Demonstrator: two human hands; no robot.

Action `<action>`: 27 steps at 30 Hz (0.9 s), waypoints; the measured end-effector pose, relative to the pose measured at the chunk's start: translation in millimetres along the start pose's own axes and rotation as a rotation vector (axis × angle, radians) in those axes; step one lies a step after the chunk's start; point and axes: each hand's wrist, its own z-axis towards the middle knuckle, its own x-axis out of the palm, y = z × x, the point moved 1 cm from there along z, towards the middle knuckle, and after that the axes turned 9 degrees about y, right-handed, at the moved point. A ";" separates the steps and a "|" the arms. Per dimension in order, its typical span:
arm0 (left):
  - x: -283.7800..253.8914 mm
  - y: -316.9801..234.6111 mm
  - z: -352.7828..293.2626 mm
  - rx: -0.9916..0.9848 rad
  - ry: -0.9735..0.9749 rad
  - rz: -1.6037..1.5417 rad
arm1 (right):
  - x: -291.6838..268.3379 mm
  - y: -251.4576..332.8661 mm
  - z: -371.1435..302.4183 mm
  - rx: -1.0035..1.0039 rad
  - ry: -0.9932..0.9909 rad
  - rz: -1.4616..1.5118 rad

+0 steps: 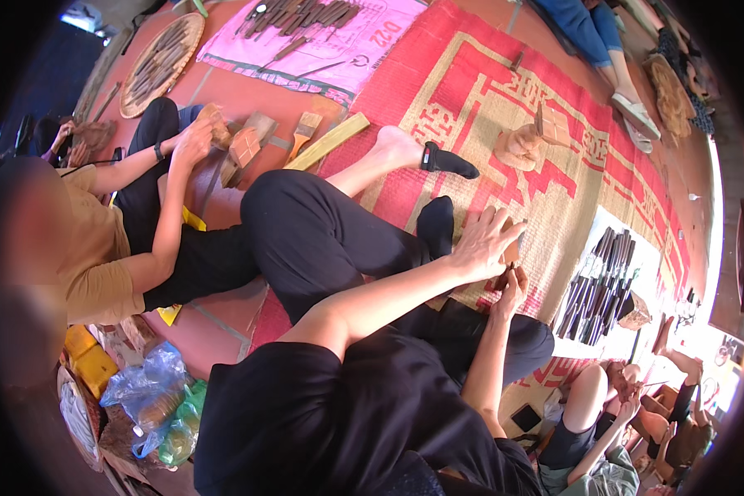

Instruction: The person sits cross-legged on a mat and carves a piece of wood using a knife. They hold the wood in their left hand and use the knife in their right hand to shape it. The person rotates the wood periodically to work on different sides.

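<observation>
In front of my crossed legs, my left hand [479,248] bends over a small brown piece, wooden by its look [513,250], with its fingers partly spread and the thumb side against it. My right hand [514,291] is closed just below, its fingertips pinched at the lower, darker end of the same piece. My fingers cover much of it, so its exact shape cannot be made out. Beyond my hands, a carved wooden figure [519,149] lies on the red and beige mat [471,107], a wooden block [551,126] against it.
Dark slim tools [599,285] lie on a white sheet at the right; more cover a pink sheet [372,41] and a round basket [197,33]. At left a person holds a wooden piece [220,132] near a brush [306,131] and wooden strip [332,140]. Other people sit lower right.
</observation>
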 end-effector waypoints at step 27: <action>-248.3 367.3 -86.5 -0.826 0.172 0.351 | -17.3 -1.2 -11.7 -0.147 -0.001 -0.458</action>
